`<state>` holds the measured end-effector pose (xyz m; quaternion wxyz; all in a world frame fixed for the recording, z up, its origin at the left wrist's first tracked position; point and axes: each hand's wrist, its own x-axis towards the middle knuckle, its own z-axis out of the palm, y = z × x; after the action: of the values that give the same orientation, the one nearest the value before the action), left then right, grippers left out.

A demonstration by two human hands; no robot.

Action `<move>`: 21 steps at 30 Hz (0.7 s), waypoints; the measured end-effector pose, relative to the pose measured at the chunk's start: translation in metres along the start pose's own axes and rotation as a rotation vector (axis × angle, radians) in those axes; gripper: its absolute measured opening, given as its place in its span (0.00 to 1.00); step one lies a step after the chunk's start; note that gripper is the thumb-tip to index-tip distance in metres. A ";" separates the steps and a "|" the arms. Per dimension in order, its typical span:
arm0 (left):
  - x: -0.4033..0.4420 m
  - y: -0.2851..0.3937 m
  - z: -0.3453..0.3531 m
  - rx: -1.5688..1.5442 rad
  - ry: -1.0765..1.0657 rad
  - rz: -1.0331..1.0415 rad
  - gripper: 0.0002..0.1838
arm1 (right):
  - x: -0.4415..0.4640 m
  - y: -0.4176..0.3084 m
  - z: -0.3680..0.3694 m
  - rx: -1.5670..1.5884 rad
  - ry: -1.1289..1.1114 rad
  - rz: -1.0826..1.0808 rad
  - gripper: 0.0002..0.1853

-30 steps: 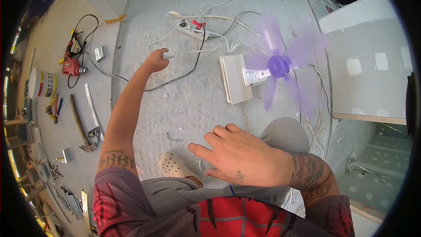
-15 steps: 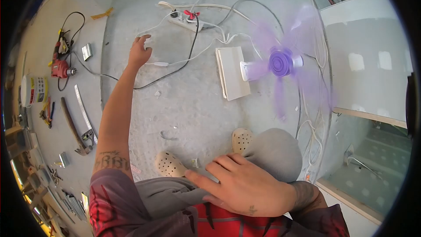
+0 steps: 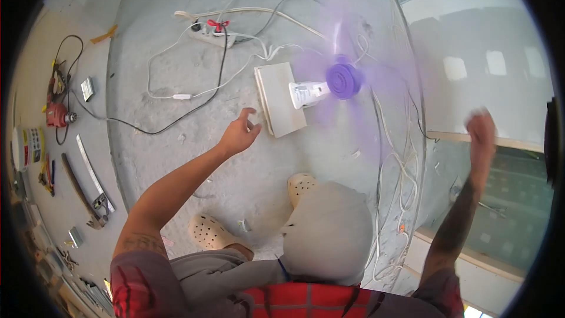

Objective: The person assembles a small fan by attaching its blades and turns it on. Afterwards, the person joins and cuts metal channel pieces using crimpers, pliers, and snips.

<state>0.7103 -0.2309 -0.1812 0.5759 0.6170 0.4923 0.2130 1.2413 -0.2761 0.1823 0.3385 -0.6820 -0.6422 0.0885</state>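
Near the lower left of a white board stack (image 3: 286, 119), my left hand (image 3: 240, 132) hangs over the floor with its fingers apart and nothing in it. A small fan (image 3: 343, 81) with a purple hub and blurred, spinning blades has its white base (image 3: 306, 94) at the boards. Its cord has a white inline switch (image 3: 182, 96) lying on the floor. At the right, my right hand (image 3: 482, 132) is raised by the edge of a large white panel (image 3: 477, 53); motion blurs its fingers.
A power strip (image 3: 206, 36) with plugs and tangled cables lies ahead. On the left are a red drill (image 3: 57, 115), a hammer (image 3: 79, 191), a metal square (image 3: 91, 165), pliers (image 3: 47, 174) and a white bucket (image 3: 26, 148). More cables run beside the panel.
My left hand has left the inline switch and moved right, toward the boards. My right hand has swung from in front of my body out to the panel's edge. The view has shifted right.
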 end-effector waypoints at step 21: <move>0.032 -0.004 0.079 -0.198 0.296 -0.304 0.41 | 0.094 0.035 0.282 -0.222 -0.838 -0.508 0.35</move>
<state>0.7878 -0.2435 -0.2142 0.5806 0.4382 0.6354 0.2591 1.1282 -0.0879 -0.0217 -0.0123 -0.4418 -0.8742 0.2010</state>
